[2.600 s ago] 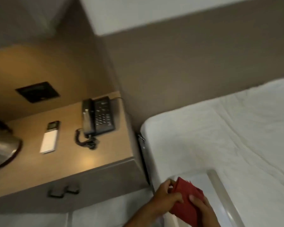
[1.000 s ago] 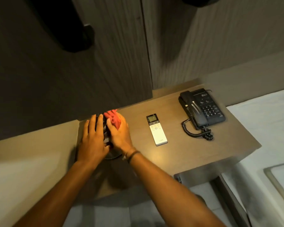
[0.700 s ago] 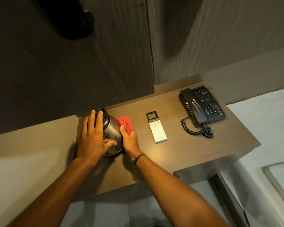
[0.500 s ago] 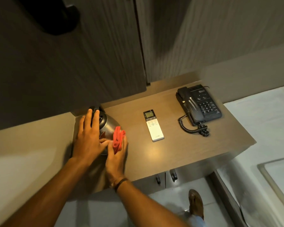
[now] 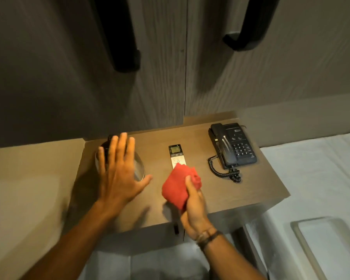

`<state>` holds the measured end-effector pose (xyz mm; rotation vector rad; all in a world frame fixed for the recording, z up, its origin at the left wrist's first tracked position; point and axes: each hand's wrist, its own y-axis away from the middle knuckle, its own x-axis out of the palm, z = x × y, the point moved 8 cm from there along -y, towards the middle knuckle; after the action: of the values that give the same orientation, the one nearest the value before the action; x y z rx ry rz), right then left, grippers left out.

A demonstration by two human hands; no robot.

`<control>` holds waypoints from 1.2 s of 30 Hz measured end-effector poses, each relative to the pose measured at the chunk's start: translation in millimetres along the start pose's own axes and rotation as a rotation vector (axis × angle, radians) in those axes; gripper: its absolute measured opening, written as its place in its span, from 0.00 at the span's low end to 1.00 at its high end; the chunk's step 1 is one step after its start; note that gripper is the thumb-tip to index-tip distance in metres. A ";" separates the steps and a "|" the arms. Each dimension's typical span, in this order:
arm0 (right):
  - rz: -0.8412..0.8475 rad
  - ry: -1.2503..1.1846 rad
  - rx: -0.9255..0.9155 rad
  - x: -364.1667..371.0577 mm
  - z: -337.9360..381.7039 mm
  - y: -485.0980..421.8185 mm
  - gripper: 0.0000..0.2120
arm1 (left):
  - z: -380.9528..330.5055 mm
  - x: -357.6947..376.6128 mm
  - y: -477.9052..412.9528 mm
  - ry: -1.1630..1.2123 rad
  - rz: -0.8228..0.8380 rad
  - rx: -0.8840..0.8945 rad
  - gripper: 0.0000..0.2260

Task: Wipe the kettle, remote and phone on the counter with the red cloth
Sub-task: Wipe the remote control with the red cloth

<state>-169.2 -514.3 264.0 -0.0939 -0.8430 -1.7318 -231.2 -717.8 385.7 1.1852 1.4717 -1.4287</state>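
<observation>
On the counter [image 5: 251,190] three things sit in a row: the kettle [image 5: 138,168] at the left end, the remote [image 5: 176,155] in the middle, the phone [image 5: 233,145] at the right end, each apart from the next. The left hand [image 5: 119,174] is spread over the kettle, hiding most of it. The right hand [image 5: 193,207] holds the cloth [image 5: 177,188] over the near end of the remote. Cupboard doors [image 5: 160,67] hang above the back of the counter, and a bed [image 5: 321,178] lies to its right.
</observation>
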 end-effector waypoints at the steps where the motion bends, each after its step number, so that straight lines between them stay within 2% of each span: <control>1: -0.021 0.039 -0.029 -11.8 16.9 -6.2 0.29 | -25.9 8.2 10.3 0.074 -0.029 0.023 0.54; 3: -0.041 0.104 -0.080 -27.7 47.6 -22.7 0.27 | -74.7 40.2 27.9 0.227 0.016 -0.020 0.50; 5: -0.029 0.160 -0.128 -31.2 76.3 -39.7 0.26 | -104.5 82.8 38.9 0.367 0.151 -0.184 0.49; 7: -0.012 0.239 -0.156 -29.8 95.0 -61.5 0.19 | -116.2 119.8 46.5 0.423 0.246 -0.344 0.48; 9: 0.009 0.336 -0.169 -25.4 105.7 -83.6 0.13 | -118.8 140.3 49.6 0.427 0.237 -0.466 0.48; 11: 0.040 0.409 -0.208 -20.5 113.8 -104.7 0.20 | -118.4 150.3 48.6 0.404 0.200 -0.559 0.48; 13: 0.063 0.482 -0.255 -12.4 123.3 -121.9 0.18 | -118.3 157.6 41.5 0.376 0.183 -0.608 0.49; 15: 0.087 0.570 -0.314 -3.8 129.1 -138.7 0.13 | -116.2 167.1 31.7 0.358 0.184 -0.614 0.48; 18: 0.142 0.733 -0.393 14.8 133.2 -160.1 0.23 | -113.6 178.8 24.8 0.312 0.181 -0.596 0.47; 23: 0.323 1.070 -0.453 47.4 107.8 -173.0 0.21 | -115.9 182.7 30.3 0.277 0.126 -0.581 0.44; 24: 0.347 1.165 -0.488 53.1 100.6 -171.8 0.21 | -116.1 181.2 30.5 0.277 0.111 -0.580 0.43; 27: 0.477 1.653 -0.600 63.9 66.3 -173.7 0.24 | -114.9 180.1 29.3 0.248 0.123 -0.576 0.42; 28: 0.494 1.731 -0.625 62.7 58.9 -173.3 0.26 | -115.2 180.6 28.6 0.239 0.136 -0.571 0.41; 33: 0.594 1.755 -0.695 34.9 43.1 -152.3 0.29 | -117.9 181.7 27.7 0.230 0.146 -0.552 0.33; 36: 0.620 1.788 -0.683 38.3 45.5 -155.5 0.28 | -117.6 184.6 28.1 0.217 0.149 -0.564 0.35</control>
<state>-333.8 -504.9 240.3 0.6008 0.9976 -0.8277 -247.3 -581.8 212.6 1.0759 1.7399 -0.7234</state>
